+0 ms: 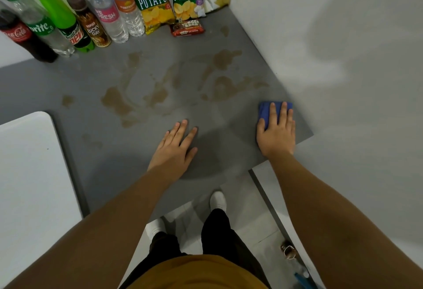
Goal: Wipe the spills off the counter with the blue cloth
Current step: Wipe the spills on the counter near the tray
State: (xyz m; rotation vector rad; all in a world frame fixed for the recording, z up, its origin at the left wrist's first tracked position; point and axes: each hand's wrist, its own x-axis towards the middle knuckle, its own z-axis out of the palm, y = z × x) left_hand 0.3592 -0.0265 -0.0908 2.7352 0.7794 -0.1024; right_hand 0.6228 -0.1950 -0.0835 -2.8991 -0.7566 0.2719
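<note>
Brown spills smear across the middle of the grey counter, with separate blotches at the left and near the back right. A folded blue cloth lies near the counter's right edge, and my right hand presses flat on it with fingers spread. The cloth sits to the right of the smears, on a patch that looks streaked. My left hand rests flat on the bare counter nearer the front, fingers apart, holding nothing.
Along the back wall stand several drink bottles, and chip bags with a snack bar in front of them. A white surface adjoins the counter at the left. My feet and the floor show below the front edge.
</note>
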